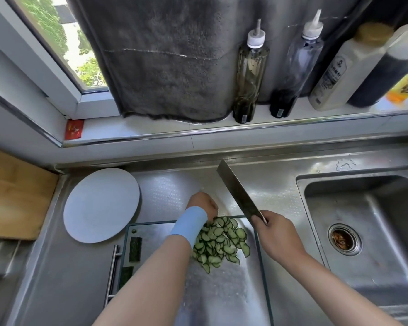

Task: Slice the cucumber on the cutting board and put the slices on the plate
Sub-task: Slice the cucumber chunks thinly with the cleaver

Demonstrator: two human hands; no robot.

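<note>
Clamped on the cleaver (238, 191), my right hand (277, 231) holds it raised; my left hand (201, 205) meets the cucumber slices (218, 243) piled on the cutting board (222, 290), hold unseen. Slices could spill short of the plate (99, 208).

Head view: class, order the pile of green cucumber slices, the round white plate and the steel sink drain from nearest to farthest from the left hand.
From the left hand:
1. Pile of green cucumber slices, right beside it.
2. Round white plate, to its left.
3. Steel sink drain, far right.
</note>
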